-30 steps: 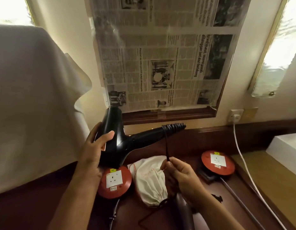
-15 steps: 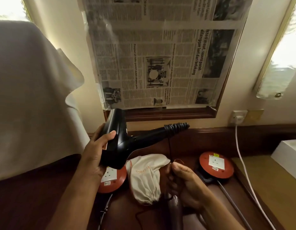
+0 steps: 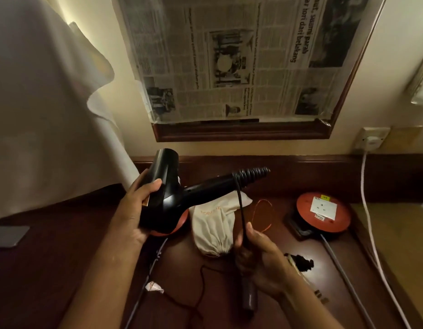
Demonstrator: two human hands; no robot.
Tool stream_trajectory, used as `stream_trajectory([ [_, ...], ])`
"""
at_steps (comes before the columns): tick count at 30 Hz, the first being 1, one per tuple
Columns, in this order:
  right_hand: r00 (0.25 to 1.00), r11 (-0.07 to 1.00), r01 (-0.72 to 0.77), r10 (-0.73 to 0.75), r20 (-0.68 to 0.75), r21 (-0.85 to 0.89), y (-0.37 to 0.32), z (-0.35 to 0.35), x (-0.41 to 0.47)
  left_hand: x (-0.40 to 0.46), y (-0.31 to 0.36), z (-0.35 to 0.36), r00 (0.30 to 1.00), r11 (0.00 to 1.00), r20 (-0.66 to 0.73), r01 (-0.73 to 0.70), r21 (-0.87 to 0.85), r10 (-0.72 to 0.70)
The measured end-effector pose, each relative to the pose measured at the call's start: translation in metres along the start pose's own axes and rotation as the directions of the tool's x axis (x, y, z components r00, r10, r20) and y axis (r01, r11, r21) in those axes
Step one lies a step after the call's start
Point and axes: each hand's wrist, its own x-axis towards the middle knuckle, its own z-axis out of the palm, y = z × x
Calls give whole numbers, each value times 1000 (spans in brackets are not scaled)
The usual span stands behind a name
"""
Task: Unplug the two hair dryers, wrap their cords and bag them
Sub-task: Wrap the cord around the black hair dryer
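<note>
My left hand (image 3: 136, 210) grips the barrel of a black hair dryer (image 3: 182, 193), held above the dark wooden table (image 3: 51, 269) with its handle pointing right. Its black cord (image 3: 241, 210) drops from the ribbed strain relief down into my right hand (image 3: 260, 255), which holds it taut. A dark cylindrical piece (image 3: 249, 298) sits just below that hand. A cream drawstring bag (image 3: 215, 226) with an orange string (image 3: 262, 217) lies on the table between my hands. More black cord (image 3: 201, 288) trails loose on the table.
Two red round socket reels stand on the table, one (image 3: 323, 216) at the right, the other (image 3: 179, 224) mostly hidden under the dryer. A white cable (image 3: 369, 210) runs from a wall socket (image 3: 372, 141). White cloth (image 3: 39, 115) hangs left. A phone (image 3: 8, 236) lies at far left.
My right hand has slid lower along the cord. The dryer stays held in my left hand. The camera has come closer and tilted down.
</note>
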Motion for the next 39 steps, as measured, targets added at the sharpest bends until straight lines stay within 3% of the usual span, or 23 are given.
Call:
stream_trajectory([
  [5, 996, 989, 92, -94, -10, -118, 9, -14, 8, -5, -3, -3, 1000, 1000, 9, 11, 10, -12],
  [8, 990, 950, 121, -138, -38, -289, 2, -21, 10, -6, -8, -5, 999, 999, -10, 46, 24, -45],
  [14, 952, 735, 114, -273, -138, -669, -13, -31, 31, -2, -15, -11, 995, 994, -41, 89, 60, -87],
  [20, 965, 672, 109, -248, -84, -733, -30, -39, 41, 6, -19, -9, 992, 987, 32, 118, 111, -122],
  [26, 985, 626, -16, -125, -121, -779, -60, -36, 35, 9, -21, -10, 977, 974, 64, 195, 114, -203],
  [31, 968, 408, 104, -252, -3, -907, -85, -31, 38, 12, -10, -7, 960, 961, 136, 223, 163, -246],
  [36, 977, 136, 133, -184, 107, -982, -110, -31, 48, 11, 3, -8, 907, 952, 319, 212, 222, -276],
  [39, 994, 184, 88, -72, 76, -979, -129, -17, 45, 13, 5, -8, 902, 926, 315, 191, 325, -296],
])
